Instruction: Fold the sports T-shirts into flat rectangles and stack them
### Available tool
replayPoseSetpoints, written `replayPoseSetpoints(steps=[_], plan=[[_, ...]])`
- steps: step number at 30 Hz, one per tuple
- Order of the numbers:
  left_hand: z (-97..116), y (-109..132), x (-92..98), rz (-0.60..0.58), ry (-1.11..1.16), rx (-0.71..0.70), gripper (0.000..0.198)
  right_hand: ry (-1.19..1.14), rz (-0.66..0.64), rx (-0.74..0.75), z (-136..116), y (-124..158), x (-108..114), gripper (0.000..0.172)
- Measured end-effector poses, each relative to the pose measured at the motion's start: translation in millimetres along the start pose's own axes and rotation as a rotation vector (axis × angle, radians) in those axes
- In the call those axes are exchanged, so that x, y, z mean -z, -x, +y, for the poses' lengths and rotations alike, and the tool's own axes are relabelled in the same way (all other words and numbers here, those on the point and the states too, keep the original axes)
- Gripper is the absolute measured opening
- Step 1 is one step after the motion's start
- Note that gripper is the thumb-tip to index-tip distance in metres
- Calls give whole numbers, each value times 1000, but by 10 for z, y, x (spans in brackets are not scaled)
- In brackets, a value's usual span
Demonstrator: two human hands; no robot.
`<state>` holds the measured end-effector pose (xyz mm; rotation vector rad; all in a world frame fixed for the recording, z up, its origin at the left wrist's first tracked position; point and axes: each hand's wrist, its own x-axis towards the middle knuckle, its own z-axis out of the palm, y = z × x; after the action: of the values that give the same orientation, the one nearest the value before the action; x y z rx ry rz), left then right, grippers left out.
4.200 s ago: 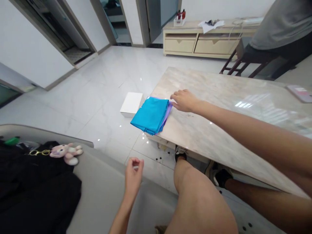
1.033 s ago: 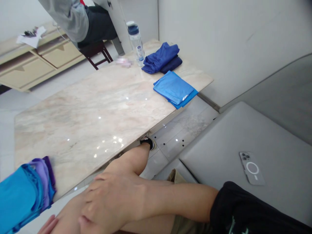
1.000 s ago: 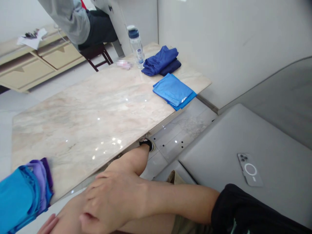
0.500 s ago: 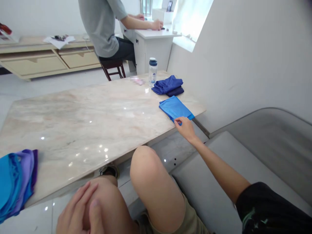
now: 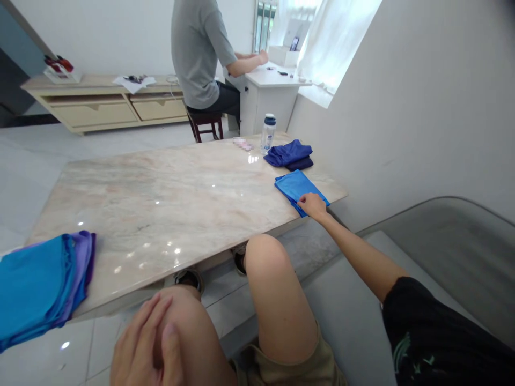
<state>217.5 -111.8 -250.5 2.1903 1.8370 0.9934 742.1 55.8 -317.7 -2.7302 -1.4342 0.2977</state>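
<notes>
My right hand [image 5: 313, 206] reaches out to the far right corner of the marble table [image 5: 169, 187] and grips the near edge of a folded bright blue cloth [image 5: 296, 186]. My left hand [image 5: 147, 346] rests flat on my left knee with the fingers stretched out, holding nothing. A stack of folded cloths, turquoise on top of purple [image 5: 40, 284], lies on the table's near left corner. A crumpled dark blue cloth [image 5: 290, 154] sits just beyond the bright blue one.
A water bottle [image 5: 267, 133] stands by the dark blue cloth. Another person in a grey shirt [image 5: 201, 53] sits on a stool at a white desk [image 5: 267, 88] beyond the table. A low beige cabinet [image 5: 104, 102] lines the far wall. I sit on a grey sofa [image 5: 362, 332].
My right hand left my knee, reached across to the blue cloth at the table's right corner and took hold of its edge. My view swung from left to right and lifted.
</notes>
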Motion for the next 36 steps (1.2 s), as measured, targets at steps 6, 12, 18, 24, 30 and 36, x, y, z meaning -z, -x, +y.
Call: replayPoseSetpoints(steps=[6,12,18,24,30,36], plan=[[176,-17,-175,19,66,-67,46,-90,-51,-23,-24,-32,189,12],[494,-44,-413,34,5,-92,40,-163,104,-26,-338,49,700,22],[617,-102,-527,14,-25,-64,39,-429,417,169,-950,79,1979,27],[339,-261,-337,-56,148,-34,44,-890,543,552,-1832,510,3095,15],[558,-805,352,252,174,-20,71,-1298,143,782,-2501,1424,3491,13],[988,-1207,749,308,4,-109,64,-1377,-144,930,-2732,2108,3367,17]])
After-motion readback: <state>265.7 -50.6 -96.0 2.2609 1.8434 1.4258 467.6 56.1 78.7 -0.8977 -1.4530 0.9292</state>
